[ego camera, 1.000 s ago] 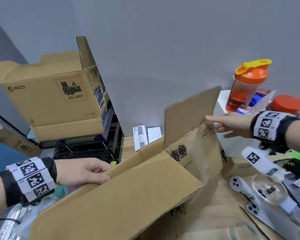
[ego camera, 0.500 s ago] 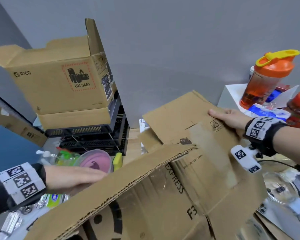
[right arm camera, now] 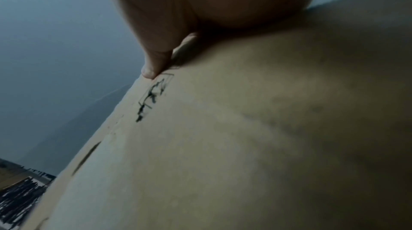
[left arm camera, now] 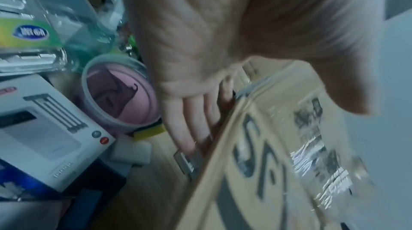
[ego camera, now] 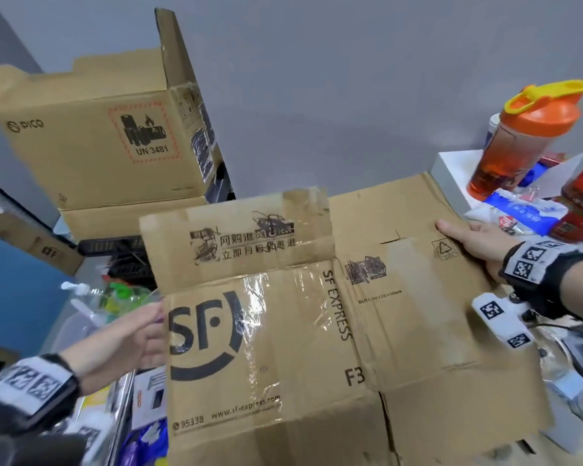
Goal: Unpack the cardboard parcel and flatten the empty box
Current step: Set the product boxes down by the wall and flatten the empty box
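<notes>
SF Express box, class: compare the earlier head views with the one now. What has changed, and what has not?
The SF Express box has gone from standing open to collapsed almost flat, its printed face turned up. The left hand moved from the box's rim to its left edge, fingers straight behind the cardboard; the right hand now lies flat at the right edge. The PICO box and orange shaker bottle stayed put.
</notes>
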Available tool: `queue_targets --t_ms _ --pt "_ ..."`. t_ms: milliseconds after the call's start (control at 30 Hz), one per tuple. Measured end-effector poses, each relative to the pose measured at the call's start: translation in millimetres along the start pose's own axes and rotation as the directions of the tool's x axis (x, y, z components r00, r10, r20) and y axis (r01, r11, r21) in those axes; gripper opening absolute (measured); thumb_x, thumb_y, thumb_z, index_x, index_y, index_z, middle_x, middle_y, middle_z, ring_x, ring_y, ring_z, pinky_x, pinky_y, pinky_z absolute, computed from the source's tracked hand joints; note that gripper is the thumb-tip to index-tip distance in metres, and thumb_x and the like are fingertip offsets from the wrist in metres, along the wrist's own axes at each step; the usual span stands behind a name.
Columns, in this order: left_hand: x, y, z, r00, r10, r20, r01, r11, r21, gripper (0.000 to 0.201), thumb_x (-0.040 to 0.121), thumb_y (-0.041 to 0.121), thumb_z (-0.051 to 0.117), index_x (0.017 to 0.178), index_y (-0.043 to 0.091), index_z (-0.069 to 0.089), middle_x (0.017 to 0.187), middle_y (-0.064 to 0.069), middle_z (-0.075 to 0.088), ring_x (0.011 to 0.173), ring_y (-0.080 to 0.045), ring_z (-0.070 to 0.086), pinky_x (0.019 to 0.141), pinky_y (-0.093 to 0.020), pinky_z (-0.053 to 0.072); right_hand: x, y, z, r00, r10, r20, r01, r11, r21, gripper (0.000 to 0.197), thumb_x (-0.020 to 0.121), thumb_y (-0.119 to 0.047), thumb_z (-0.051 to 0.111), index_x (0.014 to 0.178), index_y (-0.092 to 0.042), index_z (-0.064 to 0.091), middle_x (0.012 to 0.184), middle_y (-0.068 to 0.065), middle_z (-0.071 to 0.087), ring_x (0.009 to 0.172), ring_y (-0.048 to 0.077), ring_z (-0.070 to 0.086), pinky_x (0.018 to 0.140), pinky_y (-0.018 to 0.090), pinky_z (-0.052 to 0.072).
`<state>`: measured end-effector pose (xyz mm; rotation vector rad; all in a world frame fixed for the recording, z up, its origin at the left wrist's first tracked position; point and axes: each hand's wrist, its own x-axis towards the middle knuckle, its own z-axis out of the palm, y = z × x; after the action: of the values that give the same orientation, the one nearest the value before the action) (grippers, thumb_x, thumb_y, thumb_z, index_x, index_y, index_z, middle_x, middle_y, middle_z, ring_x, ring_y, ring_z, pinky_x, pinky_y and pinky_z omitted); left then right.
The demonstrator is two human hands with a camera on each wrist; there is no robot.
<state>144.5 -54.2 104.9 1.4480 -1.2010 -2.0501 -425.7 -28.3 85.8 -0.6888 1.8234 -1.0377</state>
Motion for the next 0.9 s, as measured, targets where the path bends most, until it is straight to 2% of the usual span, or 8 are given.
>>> queue_targets --t_ms 100,233,333,433,500,667,767,900 --pt "23.0 10.3 24.5 0.977 -0.003 -0.213 -0.014 0.997 -0.08 0.054 0.086 0.057 0.062 0.12 0.016 0.068 0.11 -0.017 0.078 0.099 -0.034 0.074 0.096 -0.052 0.051 -9.8 6.2 6.2 1.0 0.026 0.001 -0.026 0.998 -0.055 0.035 0.08 -0.048 0.072 0.097 -0.017 0.07 0.1 0.014 0.075 0.079 0.026 0.071 0.09 0.045 0.055" --pt "55.3 17.8 29.5 0.953 -0.035 -0.302 0.013 0.997 -0.075 0.033 0.098 0.036 0.058 0.117 0.01 0.066 0.089 -0.018 0.077 0.067 -0.029 0.075 0.067 -0.044 0.063 -11.2 34.9 2.5 0.999 0.032 -0.03 -0.034 0.995 -0.096 0.093 0.039 -0.073 0.082 0.111 -0.017 0.068 0.101 0.011 0.077 0.09 0.029 0.073 0.09 0.048 0.056" --pt "69.3 9.8 38.4 0.965 -0.02 -0.26 0.008 0.999 -0.047 0.024 0.102 0.024 0.055 0.121 0.011 0.062 0.094 -0.018 0.079 0.075 -0.028 0.077 0.061 -0.04 0.063 -21.1 56.7 0.1 1.0 -0.001 -0.02 -0.001 0.997 -0.078 0.064 0.072 -0.052 0.078 0.123 -0.02 0.058 0.111 0.013 0.073 0.096 0.031 0.071 0.093 0.053 0.054" --pt "83.5 -7.5 48.1 0.968 -0.041 -0.247 0.048 0.999 0.022 0.031 0.099 0.024 0.06 0.127 0.011 0.06 0.114 -0.021 0.076 0.101 -0.036 0.074 0.085 -0.049 0.06 -27.5 81.0 0.1 0.997 -0.03 -0.077 0.019 0.99 -0.138 0.042 0.085 -0.042 0.069 0.119 -0.023 0.054 0.113 0.012 0.071 0.1 0.031 0.068 0.096 0.054 0.052" --pt "100.3 -18.4 45.9 0.957 -0.033 -0.287 0.071 0.99 0.123 0.052 0.086 0.039 0.076 0.127 0.01 0.063 0.117 -0.021 0.075 0.109 -0.039 0.071 0.099 -0.057 0.054 -26.1 99.1 -2.0 0.995 -0.013 -0.098 -0.003 0.987 -0.159 0.034 0.087 -0.039 0.068 0.113 -0.024 0.054 0.113 0.011 0.07 0.102 0.031 0.068 0.098 0.054 0.051" --pt "162.8 -54.4 10.7 0.949 0.02 -0.315 0.096 0.933 0.348 0.076 0.065 0.072 0.078 0.121 0.021 0.068 0.113 -0.006 0.078 0.106 -0.029 0.074 0.102 -0.055 0.052 -19.7 133.2 -7.3 0.992 0.04 -0.116 -0.064 0.976 -0.209 0.075 0.063 -0.07 0.072 0.124 -0.028 0.055 0.112 0.001 0.072 0.1 0.022 0.069 0.1 0.047 0.05" --pt "162.9 -41.6 34.3 0.946 0.001 -0.324 0.127 0.919 0.373 0.073 0.069 0.068 0.074 0.12 0.017 0.066 0.104 -0.007 0.08 0.095 -0.028 0.077 0.093 -0.049 0.057 -22.6 130.0 1.5 0.99 0.034 -0.137 -0.074 0.952 -0.298 0.062 0.087 -0.042 0.066 0.14 -0.015 0.047 0.122 0.008 0.066 0.107 0.022 0.061 0.101 0.031 0.04" --pt "180.2 -49.2 50.4 0.914 0.012 -0.406 0.198 0.861 0.469 0.059 0.086 0.056 0.068 0.121 0.009 0.065 0.104 -0.011 0.077 0.087 -0.029 0.074 0.08 -0.04 0.06 -7.3 138.4 10.2 0.985 0.073 -0.158 -0.126 0.927 -0.353 0.063 0.093 -0.039 0.06 0.144 -0.008 0.04 0.134 0.015 0.059 0.122 0.032 0.056 0.109 0.039 0.038"
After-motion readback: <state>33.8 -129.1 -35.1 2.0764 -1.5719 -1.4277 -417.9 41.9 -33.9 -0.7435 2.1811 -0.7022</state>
